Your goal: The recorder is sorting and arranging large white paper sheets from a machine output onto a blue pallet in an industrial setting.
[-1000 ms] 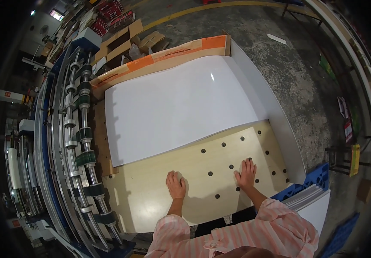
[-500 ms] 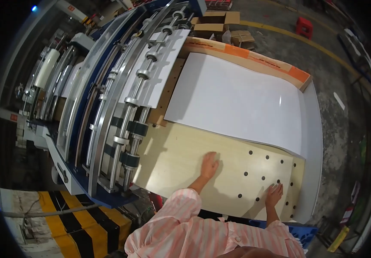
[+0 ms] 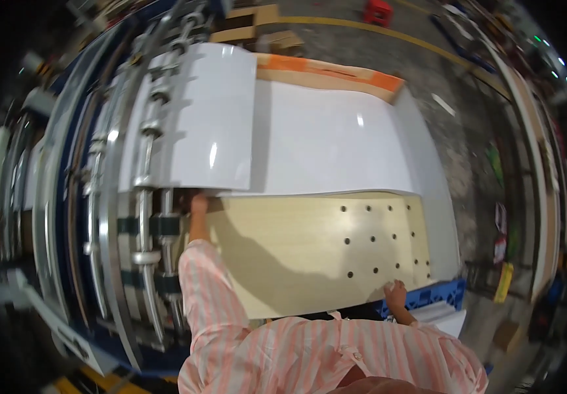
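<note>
A white glossy sheet (image 3: 221, 118) comes out from under the metal rollers (image 3: 151, 131) and reaches over the stacked white sheets (image 3: 336, 138). My left hand (image 3: 198, 205) is at the sheet's near edge beside the rollers, its fingers hidden in shadow at that edge, so its grip cannot be made out. The stack lies beyond a pale wooden board (image 3: 283, 243) set with rows of dark round studs. By the board's near right edge is my right hand (image 3: 396, 294), fingers loosely bent and apart, with nothing visible in it.
A cardboard wall with orange tape (image 3: 336, 69) bounds the stack at the back, and a grey panel (image 3: 428, 190) bounds it on the right. A blue plastic pallet (image 3: 451, 292) shows below the board. Open cardboard boxes (image 3: 240, 26) and a red stool (image 3: 377, 12) stand beyond.
My left hand has moved left and forward from the board to the sheet by the rollers. The sheet has come further out over the stack. My right hand has drawn back toward the board's near edge.
</note>
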Tool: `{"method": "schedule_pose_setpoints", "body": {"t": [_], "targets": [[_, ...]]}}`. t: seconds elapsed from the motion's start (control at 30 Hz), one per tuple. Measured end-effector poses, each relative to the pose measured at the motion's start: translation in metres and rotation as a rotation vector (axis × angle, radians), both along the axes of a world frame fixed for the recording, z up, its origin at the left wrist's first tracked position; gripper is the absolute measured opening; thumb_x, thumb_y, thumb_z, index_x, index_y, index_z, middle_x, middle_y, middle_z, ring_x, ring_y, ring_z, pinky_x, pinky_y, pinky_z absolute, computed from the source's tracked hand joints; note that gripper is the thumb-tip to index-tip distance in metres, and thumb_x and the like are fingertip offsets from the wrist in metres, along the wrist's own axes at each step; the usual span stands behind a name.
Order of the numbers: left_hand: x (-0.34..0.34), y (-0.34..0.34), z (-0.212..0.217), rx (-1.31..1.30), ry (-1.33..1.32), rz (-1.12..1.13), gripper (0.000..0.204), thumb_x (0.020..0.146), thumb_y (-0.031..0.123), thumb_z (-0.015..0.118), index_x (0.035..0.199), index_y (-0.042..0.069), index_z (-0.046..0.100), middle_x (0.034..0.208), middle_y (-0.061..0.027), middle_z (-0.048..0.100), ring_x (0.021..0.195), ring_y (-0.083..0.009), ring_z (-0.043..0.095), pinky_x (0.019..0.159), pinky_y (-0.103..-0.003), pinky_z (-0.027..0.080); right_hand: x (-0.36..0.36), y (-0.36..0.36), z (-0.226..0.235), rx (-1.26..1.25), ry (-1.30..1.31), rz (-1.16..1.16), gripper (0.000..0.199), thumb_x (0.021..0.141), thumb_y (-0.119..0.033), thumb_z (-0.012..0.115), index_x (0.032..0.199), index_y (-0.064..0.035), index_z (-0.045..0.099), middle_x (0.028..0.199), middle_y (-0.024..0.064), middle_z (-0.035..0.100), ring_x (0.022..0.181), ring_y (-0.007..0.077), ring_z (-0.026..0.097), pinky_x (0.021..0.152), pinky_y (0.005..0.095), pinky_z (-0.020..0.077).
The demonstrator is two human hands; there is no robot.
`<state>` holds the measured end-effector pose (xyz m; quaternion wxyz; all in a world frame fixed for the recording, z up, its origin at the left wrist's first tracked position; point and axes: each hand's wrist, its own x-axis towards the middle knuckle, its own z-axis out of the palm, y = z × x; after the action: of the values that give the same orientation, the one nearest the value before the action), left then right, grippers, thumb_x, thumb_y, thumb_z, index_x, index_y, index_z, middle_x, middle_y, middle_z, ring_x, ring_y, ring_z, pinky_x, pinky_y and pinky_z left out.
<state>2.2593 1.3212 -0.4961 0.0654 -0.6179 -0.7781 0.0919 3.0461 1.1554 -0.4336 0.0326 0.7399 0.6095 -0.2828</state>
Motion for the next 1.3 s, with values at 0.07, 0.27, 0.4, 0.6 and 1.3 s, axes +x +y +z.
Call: {"method": "schedule_pose_setpoints", "body": {"t": [0.07,0.27,0.4,0.6,1.3], "targets": [[0.068,0.045,-0.045,-0.160,-0.096,0.124,0.019,0.079,0.011,0.045,0.082,0.003,0.062,0.078,-0.0181,0.060,0.075,-0.0274,0.060,0.066,-0.037,0.049,0.016,-0.012,0.007,0.027,-0.092,-0.124,0.054,0.073,-0.028,0.060,0.115,0.0009,0.041,0.120,0.0225,0.039,0.106,0.0394,0.040,0.089,0.0445,0.0346],[0.199,0.060,0.007,0.210,-0.540,0.443,0.024,0.074,0.021,0.054,0.079,-0.001,0.061,0.083,-0.0188,0.061,0.079,-0.0344,0.058,0.067,-0.037,0.048,0.025,-0.029,0.011,0.011,-0.093,-0.210,0.050,0.074,-0.028,0.059,0.113,-0.0013,0.043,0.119,0.0210,0.039,0.105,0.0388,0.040,0.088,0.0443,0.0357],[0.211,0.047,0.021,0.421,-0.699,0.477,0.023,0.071,0.017,0.055,0.085,0.001,0.060,0.087,-0.0213,0.060,0.078,-0.0388,0.056,0.069,-0.040,0.045,0.010,-0.018,0.008,0.012,-0.050,-0.179,0.048,0.074,-0.029,0.058,0.113,-0.0031,0.044,0.119,0.0191,0.039,0.105,0.0380,0.041,0.087,0.0441,0.0363],[0.171,0.030,0.028,0.279,-1.204,0.431,0.022,0.076,0.004,0.046,0.093,-0.006,0.055,0.082,-0.0172,0.060,0.074,-0.0262,0.055,0.069,-0.032,0.042,-0.009,-0.003,0.007,-0.052,-0.018,-0.108,0.043,0.075,-0.029,0.057,0.110,-0.0051,0.047,0.117,0.0192,0.042,0.104,0.0377,0.042,0.085,0.0438,0.0384],[0.248,-0.102,0.058,0.743,-1.339,0.660,0.033,0.082,0.001,0.043,0.115,0.000,0.047,0.101,-0.0127,0.055,0.085,-0.0185,0.055,0.073,-0.028,0.045,-0.008,-0.002,0.010,0.009,-0.018,-0.230,0.050,0.075,-0.031,0.055,0.114,-0.0025,0.043,0.123,0.0186,0.036,0.109,0.0373,0.037,0.088,0.0455,0.0352]]}}
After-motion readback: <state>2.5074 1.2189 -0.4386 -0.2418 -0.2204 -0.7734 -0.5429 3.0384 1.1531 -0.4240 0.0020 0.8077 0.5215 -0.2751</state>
